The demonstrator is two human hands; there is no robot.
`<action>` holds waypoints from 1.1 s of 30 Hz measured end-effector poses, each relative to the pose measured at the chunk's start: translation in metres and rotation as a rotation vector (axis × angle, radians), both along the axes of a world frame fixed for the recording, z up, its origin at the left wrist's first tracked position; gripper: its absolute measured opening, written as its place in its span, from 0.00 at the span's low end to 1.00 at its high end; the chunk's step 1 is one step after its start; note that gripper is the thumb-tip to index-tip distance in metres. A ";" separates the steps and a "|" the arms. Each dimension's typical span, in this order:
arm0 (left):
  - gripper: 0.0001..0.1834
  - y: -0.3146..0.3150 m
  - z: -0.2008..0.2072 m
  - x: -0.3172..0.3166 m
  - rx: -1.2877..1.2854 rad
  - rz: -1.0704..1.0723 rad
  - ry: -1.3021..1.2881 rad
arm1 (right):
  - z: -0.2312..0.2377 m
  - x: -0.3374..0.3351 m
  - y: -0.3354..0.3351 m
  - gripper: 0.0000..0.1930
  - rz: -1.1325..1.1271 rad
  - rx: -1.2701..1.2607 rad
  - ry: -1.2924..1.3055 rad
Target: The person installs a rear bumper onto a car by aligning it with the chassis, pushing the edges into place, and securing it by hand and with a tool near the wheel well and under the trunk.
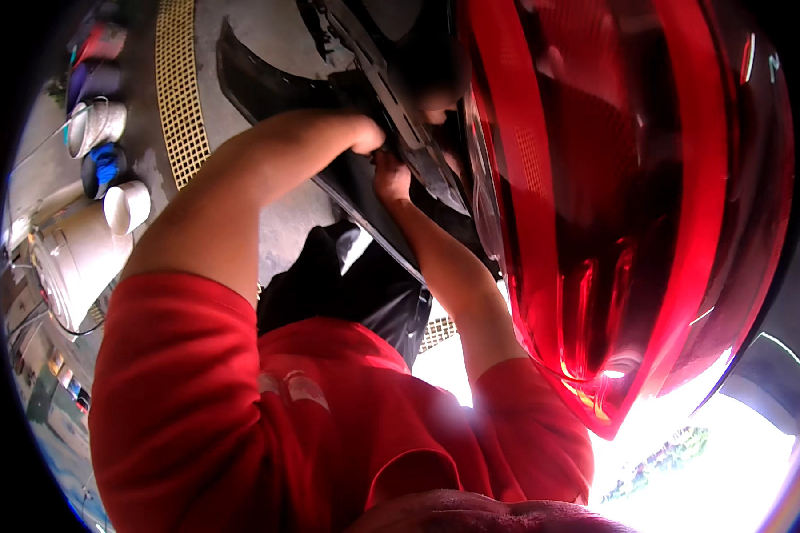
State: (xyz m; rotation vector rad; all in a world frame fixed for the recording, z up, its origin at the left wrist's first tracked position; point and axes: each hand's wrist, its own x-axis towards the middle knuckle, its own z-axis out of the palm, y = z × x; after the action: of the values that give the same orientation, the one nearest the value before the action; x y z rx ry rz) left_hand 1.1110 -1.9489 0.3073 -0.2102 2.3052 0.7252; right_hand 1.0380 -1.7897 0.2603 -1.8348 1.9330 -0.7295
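Note:
My left hand (367,136) reaches in among dark car body parts, its fingers mostly hidden. Just below it, my right hand (391,178) is closed, with the fingers curled at the edge of a black bumper-like panel (280,84). What the right hand grips, if anything, is too dark to make out. A dark strip with slots (400,115) runs close beside both hands. To the right rises a large glossy red tail light (587,178). Blurred skin-toned patches show beyond the strip; I cannot tell whether they are reflections.
A yellow floor grating (180,98) runs along the grey floor at left. Beyond it stand white buckets (127,207), a bucket with a blue cloth (104,166) and a large pale drum (80,258). Glossy dark bodywork (773,382) borders the tail light, with bright glare below.

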 end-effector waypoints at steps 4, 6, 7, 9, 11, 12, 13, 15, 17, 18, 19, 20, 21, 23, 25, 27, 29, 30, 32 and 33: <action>0.10 0.002 0.019 -0.008 -0.108 0.004 0.072 | -0.016 -0.014 -0.008 0.05 -0.008 0.011 0.022; 0.10 0.011 0.032 -0.004 -0.178 0.027 0.100 | -0.020 -0.016 -0.005 0.05 0.034 -0.056 0.066; 0.10 0.012 0.037 -0.004 -0.203 0.025 0.112 | -0.023 -0.016 -0.003 0.04 0.013 0.037 0.074; 0.10 0.011 0.040 -0.005 -0.210 0.026 0.110 | -0.025 -0.016 -0.003 0.04 -0.007 0.132 0.081; 0.10 0.010 0.036 -0.005 -0.179 0.008 0.092 | -0.022 -0.017 -0.004 0.03 0.015 0.092 -0.022; 0.10 0.007 0.029 -0.006 -0.140 -0.005 0.065 | -0.019 -0.017 -0.005 0.03 0.015 0.092 -0.021; 0.11 0.003 0.021 -0.007 -0.083 -0.022 0.023 | -0.016 -0.014 -0.003 0.03 0.000 0.075 -0.052; 0.11 -0.003 0.008 -0.008 0.032 -0.076 -0.069 | -0.009 -0.009 -0.002 0.03 -0.011 0.058 -0.085; 0.11 -0.004 0.001 0.000 0.099 -0.085 -0.097 | -0.003 -0.001 -0.002 0.02 -0.022 0.030 -0.085; 0.11 -0.005 0.001 0.002 0.120 -0.095 -0.080 | -0.002 -0.001 -0.002 0.02 -0.023 0.030 -0.086; 0.11 -0.003 0.001 0.007 0.121 -0.090 -0.084 | 0.000 -0.001 -0.001 0.02 0.014 0.017 -0.004; 0.11 0.004 0.002 0.016 0.066 -0.030 -0.018 | 0.001 0.002 -0.001 0.02 0.057 0.004 0.075; 0.10 0.008 0.006 0.015 0.007 0.022 0.059 | -0.003 0.000 -0.001 0.02 0.059 0.002 0.078; 0.10 0.014 0.032 0.001 -0.112 0.012 0.111 | -0.026 -0.013 0.001 0.03 0.000 0.069 0.226; 0.09 0.010 0.051 -0.013 -0.228 -0.039 0.153 | -0.054 -0.027 0.000 0.03 -0.038 0.019 0.194; 0.09 0.013 0.038 0.001 -0.210 0.039 0.166 | -0.060 -0.017 -0.002 0.03 -0.028 -0.039 0.122; 0.09 0.009 0.033 0.000 -0.178 0.094 0.227 | -0.064 -0.019 0.001 0.03 -0.015 -0.068 0.143; 0.09 0.007 0.034 -0.005 -0.157 0.074 0.218 | -0.065 -0.021 -0.003 0.02 -0.007 -0.092 0.164; 0.10 0.010 0.023 0.004 -0.078 0.057 0.119 | -0.045 -0.004 0.005 0.05 -0.004 -0.025 0.181; 0.10 0.005 0.023 0.003 -0.049 0.041 0.076 | -0.040 -0.004 0.003 0.06 0.028 -0.057 0.072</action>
State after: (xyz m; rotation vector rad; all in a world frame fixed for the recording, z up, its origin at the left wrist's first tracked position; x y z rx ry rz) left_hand 1.1143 -1.9442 0.3303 -0.2569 2.3990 0.7086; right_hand 1.0338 -1.7871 0.2203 -1.9438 1.9456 -0.7258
